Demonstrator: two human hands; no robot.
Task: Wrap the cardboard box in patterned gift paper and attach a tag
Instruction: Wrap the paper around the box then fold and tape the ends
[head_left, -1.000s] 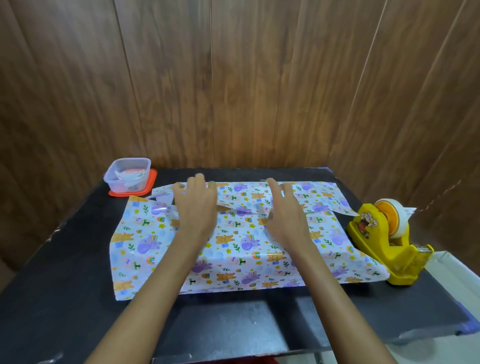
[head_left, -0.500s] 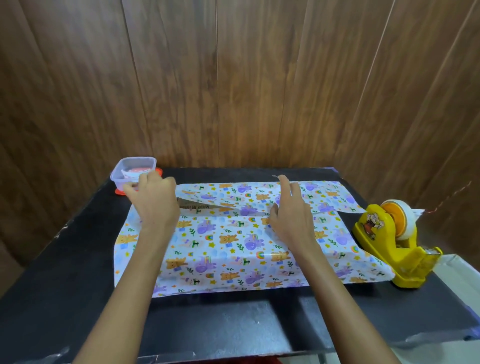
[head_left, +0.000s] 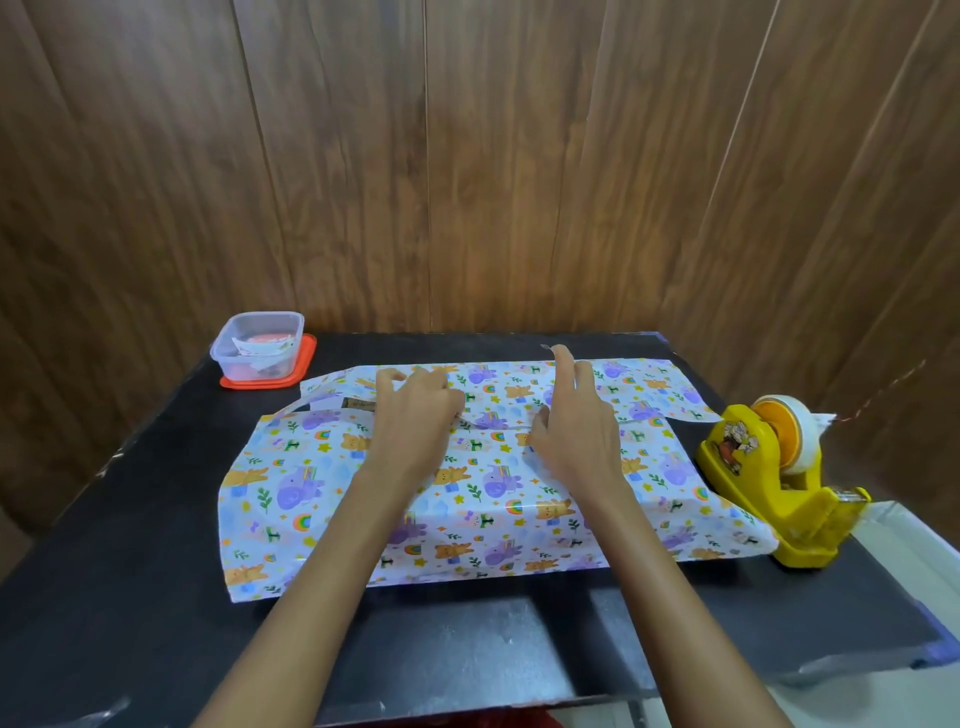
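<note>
**Both hands on the paper-covered box at mid-surface**

The cardboard box (head_left: 358, 404) sits in the middle of the black surface (head_left: 130, 545), almost wholly hidden under the patterned gift paper (head_left: 291, 483). Only a thin brown strip of it shows, just left of the left hand (head_left: 415, 415). The paper carries purple elephants, orange bears, rainbows and stars. A near flap is drawn up over the top of the box and a far flap comes toward it. Their edges meet in a line that runs between the two hands.

The left hand lies on top of the box with its fingers curled over the edge of the far flap, pinching the paper there. The right hand (head_left: 576, 441) rests on the paper to the right of it. Its fingers are spread and mostly straight, the index finger is lifted toward the far edge, and the thumb sits by the seam. Both forearms reach in from the near edge.

The paper's loose ends spread flat on the surface to the left and right of the box. The right end touches a yellow tape dispenser (head_left: 753, 467), which holds a roll of tape (head_left: 789, 426). At the far left corner a clear plastic container (head_left: 257, 343) stands on a red lid (head_left: 304, 358), apart from the paper. Wood panelling (head_left: 467, 156) rises behind.
</note>
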